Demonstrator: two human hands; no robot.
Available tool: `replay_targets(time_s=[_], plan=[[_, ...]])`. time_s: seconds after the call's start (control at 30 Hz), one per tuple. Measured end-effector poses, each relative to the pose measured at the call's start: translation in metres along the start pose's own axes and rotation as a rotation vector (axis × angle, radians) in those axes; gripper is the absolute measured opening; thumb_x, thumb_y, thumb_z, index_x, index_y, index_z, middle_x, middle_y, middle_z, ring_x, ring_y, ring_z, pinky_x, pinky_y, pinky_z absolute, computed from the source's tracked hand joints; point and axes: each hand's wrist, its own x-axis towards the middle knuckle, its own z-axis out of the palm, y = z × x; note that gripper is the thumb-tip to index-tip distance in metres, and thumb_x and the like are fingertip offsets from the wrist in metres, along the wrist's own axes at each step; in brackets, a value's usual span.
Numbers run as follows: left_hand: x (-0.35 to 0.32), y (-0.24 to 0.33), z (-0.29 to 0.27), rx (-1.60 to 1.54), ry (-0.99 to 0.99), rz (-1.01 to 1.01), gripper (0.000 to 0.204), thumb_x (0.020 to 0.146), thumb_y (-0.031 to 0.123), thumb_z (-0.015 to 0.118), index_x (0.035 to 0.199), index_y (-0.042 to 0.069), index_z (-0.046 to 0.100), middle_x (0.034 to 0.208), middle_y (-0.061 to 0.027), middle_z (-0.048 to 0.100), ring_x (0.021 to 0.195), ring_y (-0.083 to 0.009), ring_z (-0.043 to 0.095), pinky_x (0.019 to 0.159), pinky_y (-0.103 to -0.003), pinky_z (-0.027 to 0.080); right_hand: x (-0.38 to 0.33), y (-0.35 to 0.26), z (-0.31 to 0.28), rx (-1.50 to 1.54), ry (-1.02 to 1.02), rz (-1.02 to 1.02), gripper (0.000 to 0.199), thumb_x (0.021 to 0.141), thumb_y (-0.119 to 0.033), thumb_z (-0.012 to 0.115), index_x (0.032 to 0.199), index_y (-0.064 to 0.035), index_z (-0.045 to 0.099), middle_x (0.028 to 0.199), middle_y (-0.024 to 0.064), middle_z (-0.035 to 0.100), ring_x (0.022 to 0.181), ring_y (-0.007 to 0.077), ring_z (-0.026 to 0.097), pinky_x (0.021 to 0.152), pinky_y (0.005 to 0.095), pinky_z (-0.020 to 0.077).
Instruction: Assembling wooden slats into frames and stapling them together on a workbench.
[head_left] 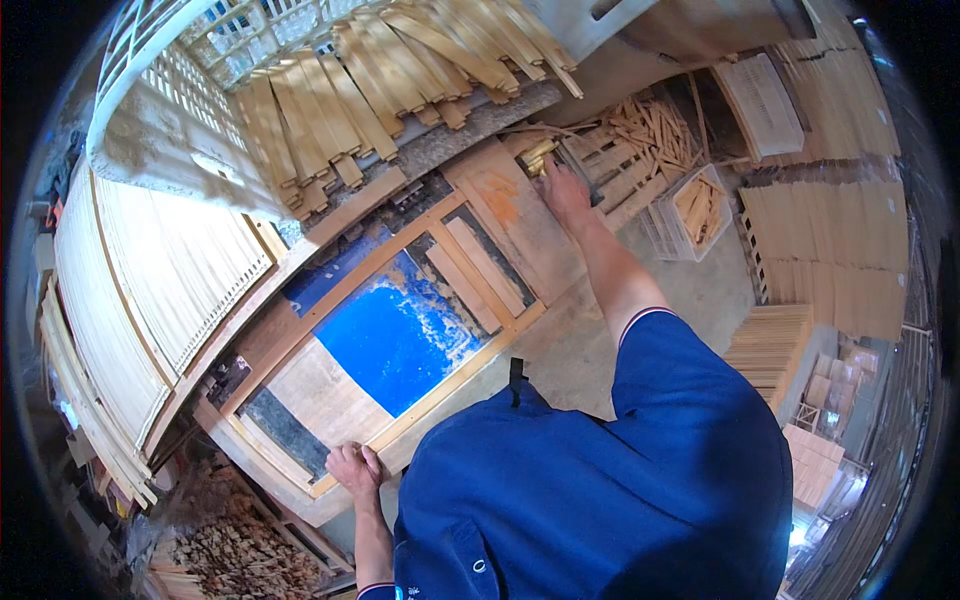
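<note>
Right hand [568, 194] outstretched, left hand [355, 468] low, fingers [337, 463] curled

Place: you are in a woodworking workshop, with timber on every side of you.
Workpiece: mid-picture, a wooden frame [440, 388] lies flat before you.
Strips: at the top, cut wooden strips [370, 80] lie in a row.
Stacks: at the right, piled boards [825, 235] stand near you.
Offcuts: upper right, a white crate [668, 228] holds wood pieces [702, 203].
Scrap: lower left, you have heaped wood scraps [240, 545].
</note>
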Motion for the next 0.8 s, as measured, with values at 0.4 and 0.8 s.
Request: replay_targets(time_s=[0.4, 0.8], plan=[[0.006, -0.003, -0.004, 0.007, 0.021, 0.038, 0.018, 0.080, 0.023, 0.070, 0.088, 0.012, 0.060, 0.089, -0.0131, 0.053, 0.086, -0.0343, 0.051, 0.077, -0.048, 0.038, -0.081, -0.214, 0.041, 0.319, -0.056, -0.820, 0.031, 0.087, -0.013, 0.066, 0.116, -0.0036, 0.065, 0.120, 0.0208, 0.065, 0.117, 0.0399, 0.059, 0.102, 0.0467, 0.0478], [-0.008, -0.007, -0.006, -0.041, 0.142, 0.098, 0.032, 0.080, 0.042, 0.075, 0.084, 0.012, 0.064, 0.082, -0.0106, 0.057, 0.080, -0.0325, 0.056, 0.072, -0.046, 0.041, -0.143, -0.337, -0.007, 0.027, 0.026, -1.088, 0.051, 0.074, -0.053, 0.080, 0.095, -0.0091, 0.066, 0.098, 0.0119, 0.062, 0.100, 0.0333, 0.061, 0.080, 0.0443, 0.0553]])
